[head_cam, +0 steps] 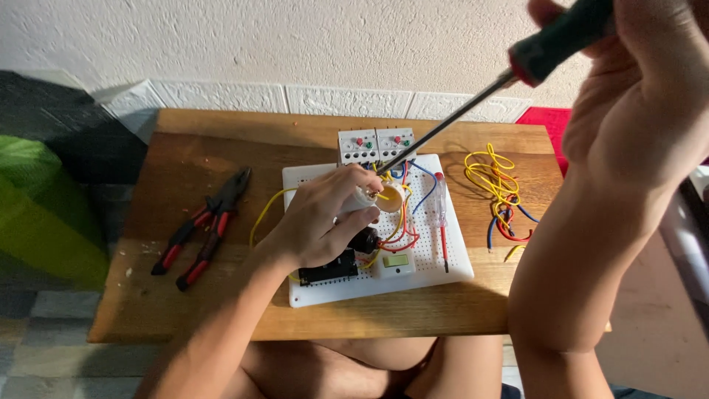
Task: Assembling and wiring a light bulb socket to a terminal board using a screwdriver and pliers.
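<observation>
White pegboard [450, 255] carries two relays [377, 145]; left hand [317, 222] fingers pinch one lampholder [369, 198], right hand [635, 89] fingers grip one screwdriver [473, 100].

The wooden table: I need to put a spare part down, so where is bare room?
Bare wood lies on the table left of the pliers, between the pliers and the white board, and along the near edge. The loose wires and the board are crowded.
</observation>
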